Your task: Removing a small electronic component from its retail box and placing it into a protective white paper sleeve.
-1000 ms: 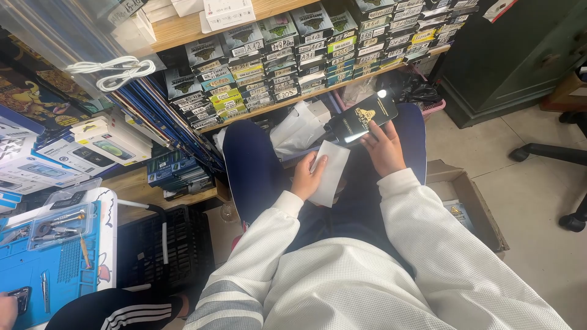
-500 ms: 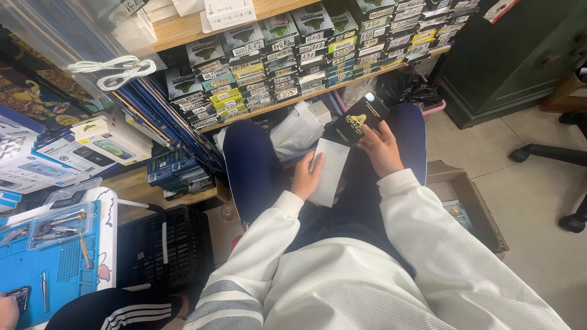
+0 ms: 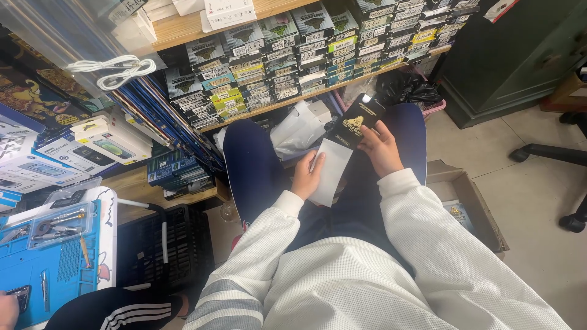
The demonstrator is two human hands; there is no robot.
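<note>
Over your lap, in the head view, your two hands work between your knees. Your left hand has its fingers clamped on a white sleeve, gripping it along its left edge. Your right hand sits at about two o'clock from the left, its fingers closed on the lower end of a black packet with gold print. The packet tilts up toward one o'clock, and its lower end meets the top of the white sleeve; you cannot tell whether it is inside the sleeve or just touching it.

At twelve o'clock a wooden shelf holds rows of small labelled boxes, stacked edge-on. A crumpled white plastic bag lies just beyond your left knee. At eight o'clock a blue work mat lies on the tabletop with small tools on it. At four o'clock an open cardboard box stands on the floor beside your right leg.
</note>
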